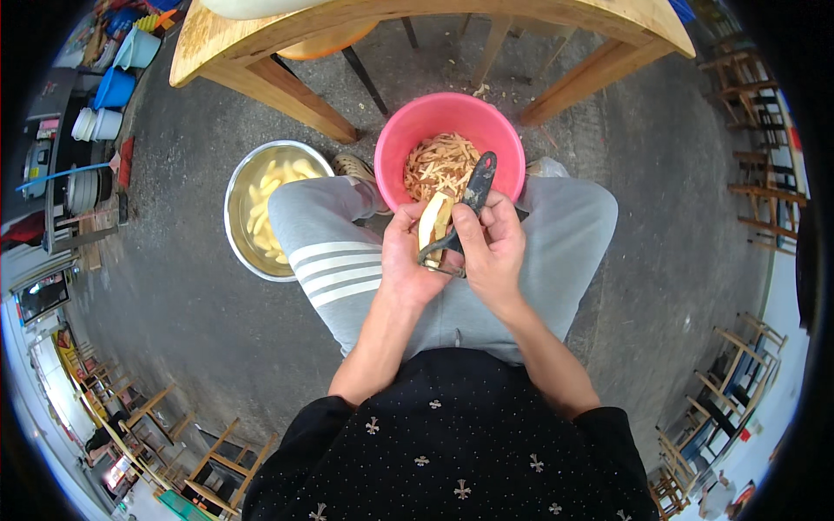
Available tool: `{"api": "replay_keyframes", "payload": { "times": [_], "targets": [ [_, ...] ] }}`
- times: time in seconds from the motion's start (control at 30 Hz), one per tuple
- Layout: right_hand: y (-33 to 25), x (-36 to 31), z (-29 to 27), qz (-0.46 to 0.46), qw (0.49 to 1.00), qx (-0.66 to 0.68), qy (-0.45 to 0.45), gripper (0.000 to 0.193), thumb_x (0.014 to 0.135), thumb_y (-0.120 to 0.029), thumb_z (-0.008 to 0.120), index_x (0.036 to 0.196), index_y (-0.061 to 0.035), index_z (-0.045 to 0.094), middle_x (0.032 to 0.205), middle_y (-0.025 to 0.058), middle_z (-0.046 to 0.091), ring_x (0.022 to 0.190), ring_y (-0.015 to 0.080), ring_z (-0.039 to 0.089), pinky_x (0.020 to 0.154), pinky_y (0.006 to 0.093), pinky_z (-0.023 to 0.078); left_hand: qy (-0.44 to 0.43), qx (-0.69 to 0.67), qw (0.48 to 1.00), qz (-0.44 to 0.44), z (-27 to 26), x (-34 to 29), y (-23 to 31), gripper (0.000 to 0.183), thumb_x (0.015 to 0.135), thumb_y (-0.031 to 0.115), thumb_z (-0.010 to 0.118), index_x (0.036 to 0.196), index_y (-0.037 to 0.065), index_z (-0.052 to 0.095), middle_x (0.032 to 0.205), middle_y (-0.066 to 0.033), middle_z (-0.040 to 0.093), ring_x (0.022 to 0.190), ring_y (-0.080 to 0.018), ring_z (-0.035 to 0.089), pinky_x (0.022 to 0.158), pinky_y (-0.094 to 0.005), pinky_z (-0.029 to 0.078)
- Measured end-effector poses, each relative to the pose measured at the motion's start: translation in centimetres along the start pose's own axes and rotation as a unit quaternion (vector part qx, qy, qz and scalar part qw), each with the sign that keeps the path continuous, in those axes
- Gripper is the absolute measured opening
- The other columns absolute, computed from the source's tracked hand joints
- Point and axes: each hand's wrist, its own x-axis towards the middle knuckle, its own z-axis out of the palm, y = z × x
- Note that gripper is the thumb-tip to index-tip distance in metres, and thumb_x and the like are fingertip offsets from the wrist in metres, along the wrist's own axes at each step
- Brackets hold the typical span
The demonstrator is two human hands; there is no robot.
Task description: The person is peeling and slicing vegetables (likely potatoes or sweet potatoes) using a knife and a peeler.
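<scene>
Currently, the left hand (407, 265) is gripping a partly peeled, pale-yellow elongated tuber (432, 221) between both hands; the right hand (493, 247) is holding a black peeler (480, 181) across its near end. Beyond them, a round pink plastic tub (392, 154) is containing brownish peelings (441, 165); leftward, a silver metal basin (238, 208) is holding peeled tubers (271, 187).

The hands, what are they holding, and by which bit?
The left hand holds a partly peeled vegetable by its left side; the right hand holds a black peeler by its handle.
</scene>
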Motion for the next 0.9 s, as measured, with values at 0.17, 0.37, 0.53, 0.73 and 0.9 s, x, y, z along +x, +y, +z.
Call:
{"api": "replay_keyframes", "payload": {
  "times": [0.17,0.37,0.53,0.73,0.9],
  "targets": [
    [-0.3,0.1,0.8,-0.03,0.998,-0.046,0.005,0.024,0.105,-0.007,0.069,0.123,0.0039,0.057,0.102,0.0091,0.074,0.09,0.0075,0.068,0.077,0.0235,0.054,-0.116,-0.051,0.991,-0.041,-1.0,-0.2,0.2,0.036,0.104,0.031,0.051,0.116,0.001,0.069,0.106,-0.0117,0.078,0.094,-0.0258,0.076,0.086,-0.041,0.063],
    [0.5,1.8,1.0,-0.085,0.995,-0.036,0.038,0.026,0.105,-0.005,0.068,0.124,0.0055,0.055,0.102,0.0104,0.074,0.09,0.0093,0.069,0.077,0.026,0.056,-0.082,-0.043,0.996,-0.006,-0.9,0.0,-0.4,0.035,0.105,0.029,0.05,0.117,0.002,0.069,0.106,-0.0106,0.077,0.099,-0.0245,0.076,0.094,-0.0448,0.062],
    [0.4,4.5,1.3,-0.124,0.982,-0.062,0.13,0.026,0.108,-0.012,0.066,0.123,0.0054,0.054,0.099,0.0092,0.072,0.085,0.0083,0.066,0.074,0.0254,0.055,-0.113,-0.023,0.993,0.002,-0.1,-0.7,-0.8,0.034,0.104,0.029,0.052,0.119,0.003,0.068,0.108,-0.0114,0.074,0.09,-0.0229,0.068,0.077,-0.0364,0.055],
    [-0.1,5.9,1.3,-0.113,0.985,-0.019,0.127,0.025,0.108,-0.014,0.067,0.121,0.0043,0.054,0.097,0.0089,0.072,0.082,0.0076,0.066,0.07,0.0247,0.055,-0.064,-0.046,0.996,0.03,1.3,-0.8,-0.9,0.027,0.102,0.024,0.056,0.113,0.001,0.065,0.095,-0.0064,0.064,0.077,-0.0176,0.052,0.066,-0.0301,0.044],
    [1.1,7.3,0.5,-0.179,0.979,-0.042,0.093,0.024,0.107,-0.011,0.068,0.12,0.0037,0.054,0.098,0.0083,0.072,0.086,0.0069,0.067,0.07,0.0236,0.055,-0.057,-0.04,0.997,0.045,1.4,-0.6,-1.3,0.024,0.101,0.022,0.056,0.11,0.002,0.064,0.095,-0.0075,0.062,0.078,-0.0167,0.05,0.066,-0.0289,0.044]
  ]
}}
